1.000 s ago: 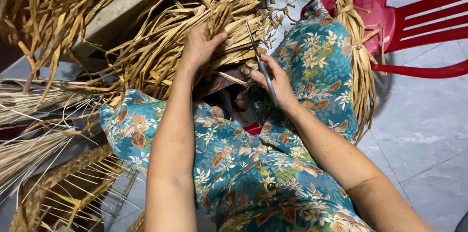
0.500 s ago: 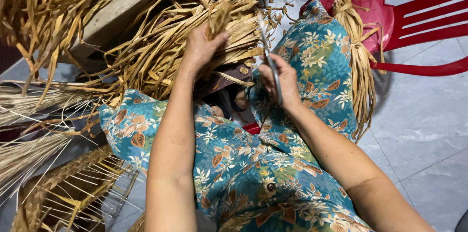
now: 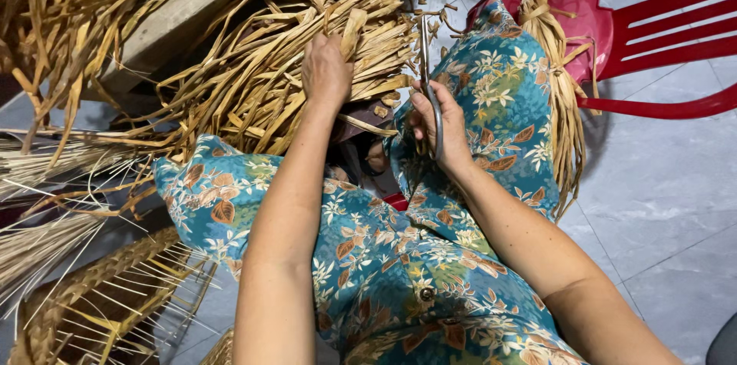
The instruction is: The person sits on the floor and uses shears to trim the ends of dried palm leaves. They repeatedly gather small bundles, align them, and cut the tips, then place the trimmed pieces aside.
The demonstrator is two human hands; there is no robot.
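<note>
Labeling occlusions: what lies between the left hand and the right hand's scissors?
Head view: only ends of dried straw strips fill the gap between left hand and scissors held by right hand.

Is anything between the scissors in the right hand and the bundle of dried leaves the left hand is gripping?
Nothing visible. The scissors in the right hand point straight at the dried leaf bundle, which the left hand grips, the blade tips at its frayed ends.
</note>
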